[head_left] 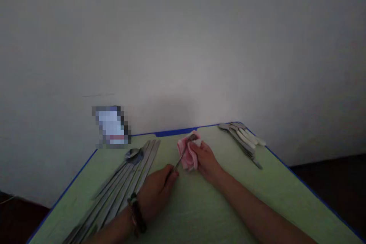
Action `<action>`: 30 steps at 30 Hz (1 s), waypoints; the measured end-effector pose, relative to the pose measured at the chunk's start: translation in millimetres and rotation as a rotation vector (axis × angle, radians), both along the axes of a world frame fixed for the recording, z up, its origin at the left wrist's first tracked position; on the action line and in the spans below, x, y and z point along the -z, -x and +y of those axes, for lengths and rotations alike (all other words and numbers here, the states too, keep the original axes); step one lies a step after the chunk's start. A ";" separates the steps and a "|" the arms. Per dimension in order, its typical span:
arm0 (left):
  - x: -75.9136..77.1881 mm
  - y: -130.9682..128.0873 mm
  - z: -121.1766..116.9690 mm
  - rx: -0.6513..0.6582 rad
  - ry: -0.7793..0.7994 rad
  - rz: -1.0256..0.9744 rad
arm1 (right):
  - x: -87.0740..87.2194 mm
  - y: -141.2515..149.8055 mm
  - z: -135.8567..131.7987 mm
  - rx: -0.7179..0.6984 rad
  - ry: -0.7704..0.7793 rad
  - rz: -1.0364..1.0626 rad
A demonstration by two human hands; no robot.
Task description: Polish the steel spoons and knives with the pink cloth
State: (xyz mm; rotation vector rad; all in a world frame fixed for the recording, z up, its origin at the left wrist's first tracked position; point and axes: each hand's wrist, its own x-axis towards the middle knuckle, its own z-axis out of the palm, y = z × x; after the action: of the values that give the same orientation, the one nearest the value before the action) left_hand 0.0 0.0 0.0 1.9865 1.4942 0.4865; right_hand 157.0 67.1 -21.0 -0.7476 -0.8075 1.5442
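Note:
My left hand (160, 185) is closed around the handle of a metal spoon (180, 158), which slants up and away to the right. The spoon's bowl end rests against a pink and white cloth (187, 156). My right hand (208, 160) grips this cloth, with the thumb pressed near the spoon's bowl. Left of my left hand lies a spread of long metal cutlery (126, 183), with spoon bowls (134, 155) at its far end; my left forearm covers part of it.
On the right of the green table (217, 213) lies a pile of spoons (240, 139), some with white handles. A phone with a blurred screen (111, 126) leans at the back left. A pale wall (183, 45) stands right behind the table's blue edge.

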 end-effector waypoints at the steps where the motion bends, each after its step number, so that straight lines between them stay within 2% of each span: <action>1: 0.0 1.1 -0.4 -0.002 0.014 -0.016 | 0.6 0.5 -2.1 -0.001 -0.004 -0.024; 8: 1.2 5.0 3.6 0.014 0.085 -0.109 | 0.5 2.0 -6.4 0.031 -0.020 -0.080; 14: -1.9 3.7 5.3 0.055 0.084 -0.090 | -13.2 2.9 -5.4 0.135 0.049 0.088; 18: -2.7 3.3 5.5 0.066 0.071 -0.076 | -18.4 0.3 -5.8 -0.001 0.039 0.174; 20: -1.6 3.5 5.6 0.069 0.066 -0.079 | -17.4 -2.0 -6.1 -0.116 0.021 0.175; 22: 0.1 3.8 5.7 0.069 0.070 -0.095 | -14.5 -3.8 -6.3 -0.167 0.007 0.160; 24: 1.8 4.1 5.8 0.064 0.084 -0.116 | -10.6 -4.6 -6.3 -0.136 0.001 0.119; 30: 4.4 4.9 5.8 0.048 0.111 -0.188 | 0.3 -2.2 -5.5 0.087 -0.008 -0.035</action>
State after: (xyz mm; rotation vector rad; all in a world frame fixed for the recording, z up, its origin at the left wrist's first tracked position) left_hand -4.9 5.8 -4.4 1.8330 1.3259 0.5421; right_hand 159.1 61.6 -21.3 -0.7955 -0.7961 1.4533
